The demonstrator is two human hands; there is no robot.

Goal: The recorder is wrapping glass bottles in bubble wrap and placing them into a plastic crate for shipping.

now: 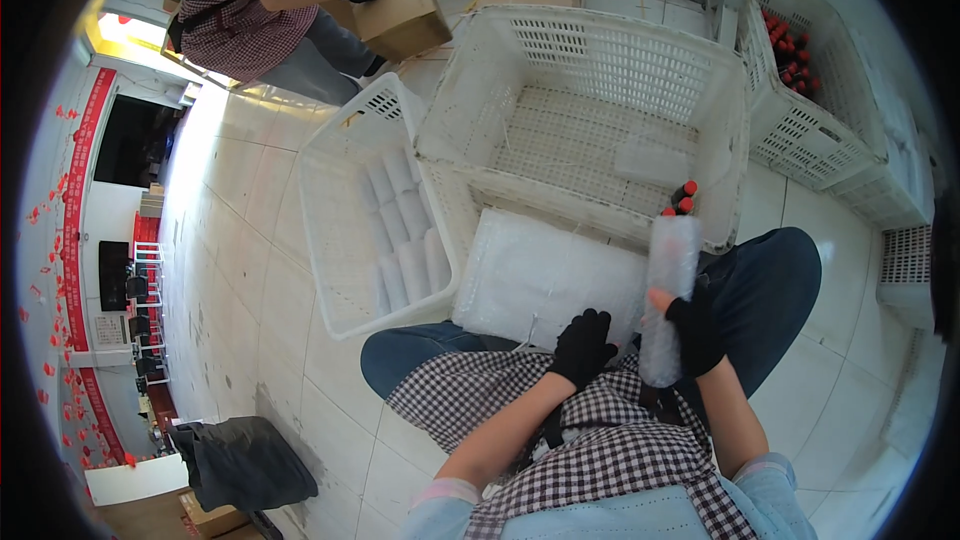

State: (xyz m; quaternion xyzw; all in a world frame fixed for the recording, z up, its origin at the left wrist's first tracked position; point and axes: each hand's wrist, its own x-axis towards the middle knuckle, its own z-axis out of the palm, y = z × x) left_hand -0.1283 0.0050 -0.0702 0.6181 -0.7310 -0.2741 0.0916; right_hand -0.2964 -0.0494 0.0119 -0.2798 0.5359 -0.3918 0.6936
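Observation:
My right hand (pixel 697 332), in a black glove with a bare thumb tip, grips a long bubble-wrapped roll (pixel 672 250). Black items with red tips (pixel 681 202) stick out of the roll's upper end; what kind they are is hidden by the wrap. A stack of bubble-wrap sheets (pixel 550 270) lies across my lap. At the stack's near edge rests my gloved left hand (pixel 584 348), fingers stretched out and slightly bent, holding nothing visible. Just beyond the stack stands a big white plastic crate (pixel 590 195), with a clear wrapped piece (pixel 650 158) on its floor.
Several white wrapped rolls (pixel 405 195) lie in a white basket (pixel 335 240) at left. A crate (pixel 810 135) at far right contains red-tipped items (pixel 788 50). Another person (pixel 250 25) handles a cardboard box (pixel 405 15). A dark cloth (pixel 245 465) hangs at lower left.

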